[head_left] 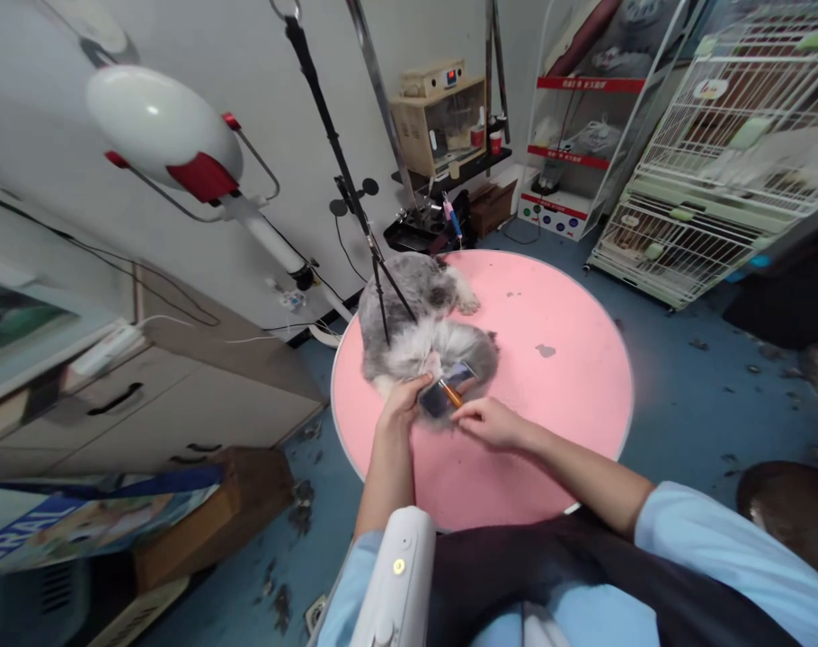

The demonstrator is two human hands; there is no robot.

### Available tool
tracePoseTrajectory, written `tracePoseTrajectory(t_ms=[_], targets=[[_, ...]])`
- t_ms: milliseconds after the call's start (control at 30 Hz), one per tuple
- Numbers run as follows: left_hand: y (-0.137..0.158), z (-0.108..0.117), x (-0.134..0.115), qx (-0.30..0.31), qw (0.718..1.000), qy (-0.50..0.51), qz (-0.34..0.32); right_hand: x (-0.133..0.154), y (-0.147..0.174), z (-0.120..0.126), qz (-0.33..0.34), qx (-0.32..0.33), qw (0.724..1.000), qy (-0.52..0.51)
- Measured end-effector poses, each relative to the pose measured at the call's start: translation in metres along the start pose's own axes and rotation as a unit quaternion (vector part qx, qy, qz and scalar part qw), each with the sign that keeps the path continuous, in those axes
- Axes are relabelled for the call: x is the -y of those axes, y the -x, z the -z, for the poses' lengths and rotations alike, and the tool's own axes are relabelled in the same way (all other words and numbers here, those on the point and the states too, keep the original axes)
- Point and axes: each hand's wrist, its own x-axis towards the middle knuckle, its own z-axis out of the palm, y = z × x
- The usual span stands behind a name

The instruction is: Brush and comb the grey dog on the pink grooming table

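Note:
A grey-and-white dog (402, 292) with fluffy fur lies curled on a round pink table (550, 395). My right hand (490, 422) pinches the end of the orange handle of a slicker brush (451, 393). The wide, dark brush head lies against the pale fur nearest me. At the near side of the dog, my left hand (404, 403) is closed on the fur beside the brush, its thumb on top; the fingers underneath are partly hidden. A black strap (342, 153) hangs from above and splits into two thin cords that reach the dog.
A white dryer head (166, 130) on an arm hangs at left. Drawers (126, 404) and a cardboard box (220, 512) stand on the left. Wire cages (712, 153) and a shelf rack (577, 157) are at back right. A white device (399, 575) juts up in front of me. Hair tufts litter the blue floor.

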Motion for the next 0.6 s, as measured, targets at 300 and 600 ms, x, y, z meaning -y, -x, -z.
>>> tracePoseTrajectory(t_ms=[300,600], targets=[[-0.0004,0.0042,-0.0018,-0.001,0.999,-0.017,0.027,0.0091,-0.0034,0.0074,-0.022,0.059,0.996,-0.063],[0.0081,-0.0027,-0.0085,0.004,0.999,-0.031,0.022,0.0022,-0.0049,0.0008,-0.013,0.054,0.997,-0.057]])
